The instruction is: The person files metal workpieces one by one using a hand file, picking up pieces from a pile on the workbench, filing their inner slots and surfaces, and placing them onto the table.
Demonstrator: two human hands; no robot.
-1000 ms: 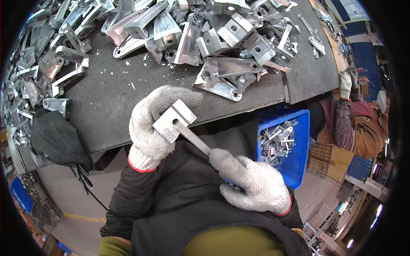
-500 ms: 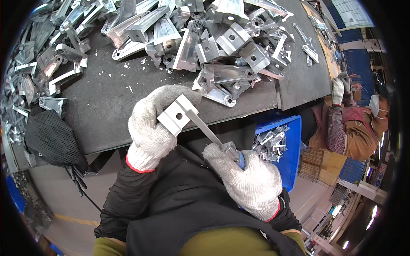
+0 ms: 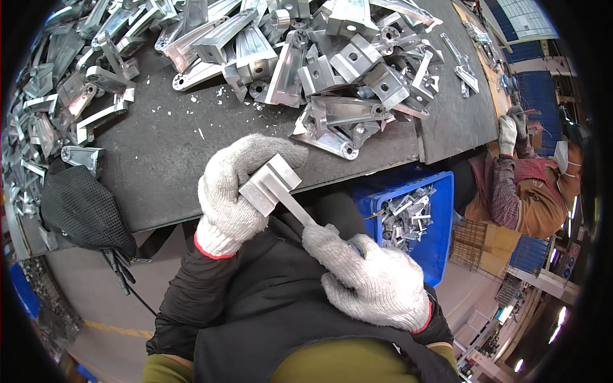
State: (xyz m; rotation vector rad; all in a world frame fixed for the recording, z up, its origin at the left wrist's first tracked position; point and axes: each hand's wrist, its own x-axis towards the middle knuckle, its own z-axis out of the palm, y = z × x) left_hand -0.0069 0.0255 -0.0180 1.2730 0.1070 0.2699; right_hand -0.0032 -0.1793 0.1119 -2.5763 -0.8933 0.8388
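My left hand (image 3: pixel 231 191), in a white knit glove with a red cuff, grips a silver cast metal bracket (image 3: pixel 257 194) in front of the bench edge. Its fingers curl behind the piece, with the thumb side toward the bench. My right hand (image 3: pixel 370 277), gloved the same way, is closed around a flat metal file (image 3: pixel 295 209). The file's blade lies against the bracket's stepped face. Its handle is hidden in my right glove now; the earlier frame shows a blue one.
Silver castings (image 3: pixel 351 60) are heaped across the dark bench (image 3: pixel 169 150). A black mesh bag (image 3: pixel 83 204) hangs at its left edge. To the right stands a blue bin (image 3: pixel 444 230) of small metal parts. A co-worker (image 3: pixel 517 191) is at the far right.
The bracket has turned in my left hand, so its hole no longer shows. My right hand has rolled over and moved slightly left, covering the file's handle.
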